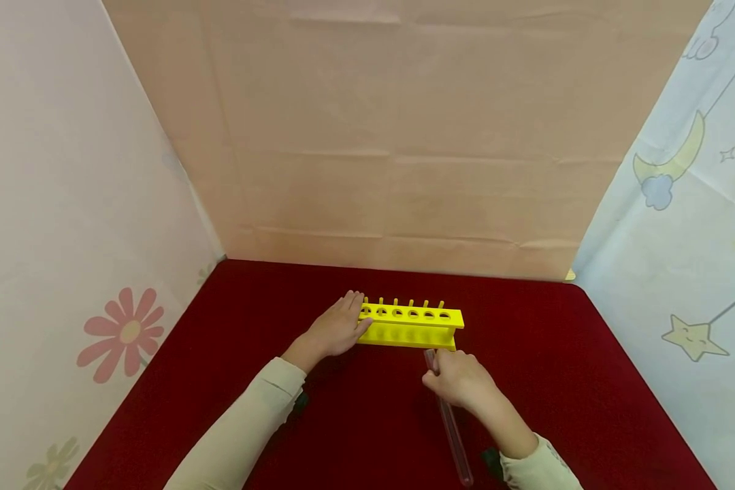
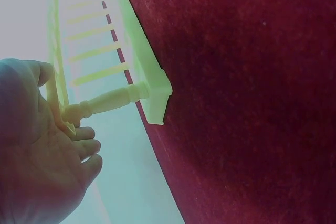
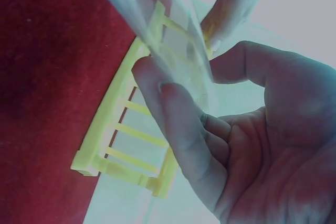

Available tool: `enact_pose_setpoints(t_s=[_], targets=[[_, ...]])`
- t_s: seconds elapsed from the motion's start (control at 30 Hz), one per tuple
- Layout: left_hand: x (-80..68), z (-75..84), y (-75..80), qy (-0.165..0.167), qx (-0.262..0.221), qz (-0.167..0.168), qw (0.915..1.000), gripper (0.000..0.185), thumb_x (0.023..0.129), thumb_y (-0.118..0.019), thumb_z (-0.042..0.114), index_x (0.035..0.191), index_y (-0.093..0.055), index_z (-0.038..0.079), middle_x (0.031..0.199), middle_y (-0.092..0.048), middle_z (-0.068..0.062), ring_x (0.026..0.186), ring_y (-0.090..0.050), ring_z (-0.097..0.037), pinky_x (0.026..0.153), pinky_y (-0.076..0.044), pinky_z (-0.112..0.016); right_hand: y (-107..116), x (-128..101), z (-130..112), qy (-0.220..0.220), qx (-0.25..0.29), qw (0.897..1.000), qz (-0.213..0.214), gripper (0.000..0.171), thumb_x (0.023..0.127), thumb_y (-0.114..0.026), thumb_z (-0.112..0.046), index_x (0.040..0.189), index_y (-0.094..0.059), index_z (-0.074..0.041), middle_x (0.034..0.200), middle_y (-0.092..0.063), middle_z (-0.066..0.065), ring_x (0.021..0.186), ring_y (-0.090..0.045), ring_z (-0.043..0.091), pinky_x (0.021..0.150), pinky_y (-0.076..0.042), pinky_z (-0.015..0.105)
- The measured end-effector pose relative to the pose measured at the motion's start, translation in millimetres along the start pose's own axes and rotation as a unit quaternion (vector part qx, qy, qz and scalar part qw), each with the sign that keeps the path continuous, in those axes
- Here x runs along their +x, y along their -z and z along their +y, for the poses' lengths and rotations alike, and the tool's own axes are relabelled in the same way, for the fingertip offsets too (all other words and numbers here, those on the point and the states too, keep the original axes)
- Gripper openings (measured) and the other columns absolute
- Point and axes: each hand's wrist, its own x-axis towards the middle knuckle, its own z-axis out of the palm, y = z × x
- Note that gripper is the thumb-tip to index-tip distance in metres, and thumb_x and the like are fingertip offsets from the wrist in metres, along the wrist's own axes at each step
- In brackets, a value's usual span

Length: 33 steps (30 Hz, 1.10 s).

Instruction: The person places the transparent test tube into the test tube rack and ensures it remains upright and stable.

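- Red-covered counter (image 1: 220,381), fenced by a beige paper wall at 12 o'clock, a flower-print sheet at 9 o'clock and a moon-and-star sheet at 3 o'clock.
- Yellow test-tube rack (image 1: 412,325) standing upright just past the counter's middle, long side across the head view, a row of round holes in its top bar, all of them unfilled as far as can be seen.
- Same rack (image 2: 113,66) in the left wrist view: turned end post and thin rungs visible, base flat on the red cloth.
- Left hand (image 1: 337,330) at the rack's 9 o'clock end, fingers straight and relaxed, laid flat against that end and gripping nothing.
- Right hand (image 1: 459,378) at about 5 o'clock of the rack, just short of its near right corner, fingers and thumb curled round a clear test tube (image 1: 453,425).
- Tube tilted, its upper end near the rack's corner, the rest trailing back toward 6 o'clock beneath the wrist.
- Right wrist view: fingers (image 3: 181,129) pinching the glassy tube (image 3: 173,40), with the rack (image 3: 126,145) behind it.
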Motion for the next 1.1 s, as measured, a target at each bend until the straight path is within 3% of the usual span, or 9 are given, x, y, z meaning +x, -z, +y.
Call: enact_pose_setpoints(t_s=[0.17, 0.43, 1.1], targets=[[-0.6, -0.2, 0.2, 0.003, -0.003, -0.007, 1.0, 0.071, 0.108, -0.038, 0.048, 0.161, -0.02, 0.004, 0.167, -0.023, -0.015, 0.154, -0.022, -0.028, 0.123, -0.024, -0.042, 7.3, -2.8, -3.8, 0.0, -0.001, 1.0, 0.003, 0.04, 0.087, -0.064, -0.018, 0.058, -0.037, -0.019, 0.051, -0.029, -0.007, 0.048, -0.024, 0.009, 0.046, -0.019, 0.024], [-0.1, -0.6, -0.4, 0.009, -0.013, -0.016, 0.9998, 0.071, 0.108, -0.037, 0.048, 0.161, -0.018, 0.004, 0.167, -0.021, -0.014, 0.154, -0.021, -0.028, 0.124, -0.023, -0.042, 16.2, -5.8, -6.5, 0.011, -0.008, 0.999, 0.03, 0.023, 0.09, -0.065, -0.022, 0.076, -0.049, -0.013, 0.061, -0.045, -0.001, 0.051, -0.039, 0.013, 0.047, -0.031, 0.026], [2.1, -2.3, -2.5, 0.005, -0.022, -0.015, 0.9996, 0.072, 0.108, -0.035, 0.049, 0.161, -0.018, 0.004, 0.166, -0.021, -0.018, 0.154, -0.022, -0.03, 0.123, -0.025, -0.044, 29.6, -11.0, -14.1, 0.03, 0.048, 0.995, 0.08, 0.012, 0.092, -0.064, -0.018, 0.099, -0.061, -0.009, 0.06, -0.05, -0.003, 0.048, -0.037, 0.01, 0.046, -0.031, 0.025]])
